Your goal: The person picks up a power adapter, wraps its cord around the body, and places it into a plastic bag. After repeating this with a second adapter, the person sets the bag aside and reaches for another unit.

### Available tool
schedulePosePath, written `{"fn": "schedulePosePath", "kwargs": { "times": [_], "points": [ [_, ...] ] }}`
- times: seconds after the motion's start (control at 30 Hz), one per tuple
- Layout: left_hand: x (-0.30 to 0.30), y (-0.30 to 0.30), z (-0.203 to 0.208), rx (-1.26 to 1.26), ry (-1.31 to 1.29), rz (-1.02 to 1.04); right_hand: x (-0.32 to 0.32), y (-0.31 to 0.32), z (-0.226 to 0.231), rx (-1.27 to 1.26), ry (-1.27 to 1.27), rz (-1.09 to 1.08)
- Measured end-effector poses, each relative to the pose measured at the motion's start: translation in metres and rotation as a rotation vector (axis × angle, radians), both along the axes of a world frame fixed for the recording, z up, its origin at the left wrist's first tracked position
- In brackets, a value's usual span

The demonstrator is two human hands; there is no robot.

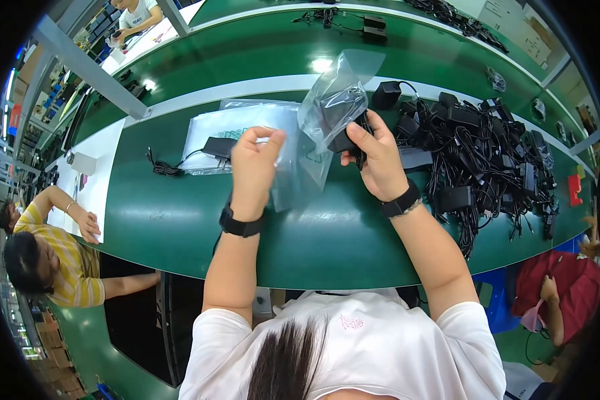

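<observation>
My right hand [384, 157] is closed on a black power adapter [341, 142] with its cable. A clear plastic bag [353, 70] surrounds the adapter's upper part and stands up above my fingers. My left hand [255, 163] is closed in a pinch at the edge of another clear plastic bag [299, 177], which hangs blurred between my hands. Behind the left hand, a second adapter [219, 147] lies on a stack of clear bags [203, 127] with green print. Its coiled cable [164, 167] reaches onto the green table.
A large heap of black adapters and cables [477, 147] covers the table's right side. Beyond a pale ledge [273, 85] runs another green surface [247, 63]. A person in a yellow striped top [73, 267] sits left; another in red [560, 287] is at right.
</observation>
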State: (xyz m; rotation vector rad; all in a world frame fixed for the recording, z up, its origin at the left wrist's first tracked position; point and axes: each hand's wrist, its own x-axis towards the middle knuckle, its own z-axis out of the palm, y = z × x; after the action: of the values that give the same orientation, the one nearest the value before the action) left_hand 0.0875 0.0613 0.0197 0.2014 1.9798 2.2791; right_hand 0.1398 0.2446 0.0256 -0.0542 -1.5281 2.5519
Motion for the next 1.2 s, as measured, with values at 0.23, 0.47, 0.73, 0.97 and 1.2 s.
{"fn": "schedulePosePath", "kwargs": {
  "times": [0.23,0.47,0.73,0.97,1.2],
  "points": [
    [-0.054,-0.078,-0.021,-0.581,0.114,0.271,-0.006,0.013,-0.009,0.070,0.061,-0.033],
    [-0.047,-0.079,-0.018,-1.120,0.275,0.417,-0.012,0.014,-0.028,0.087,0.008,-0.022],
    [-0.042,-0.067,-0.020,-1.309,0.404,0.422,-0.058,-0.025,-0.024,-0.166,-0.002,0.161],
    [-0.082,-0.126,-0.022,-1.164,0.645,-0.169,-0.085,-0.060,-0.053,-0.084,-0.077,0.096],
    [-0.081,-0.117,0.008,-1.209,0.678,-0.139,-0.089,-0.062,-0.059,-0.162,-0.076,0.058]
  ]
}}
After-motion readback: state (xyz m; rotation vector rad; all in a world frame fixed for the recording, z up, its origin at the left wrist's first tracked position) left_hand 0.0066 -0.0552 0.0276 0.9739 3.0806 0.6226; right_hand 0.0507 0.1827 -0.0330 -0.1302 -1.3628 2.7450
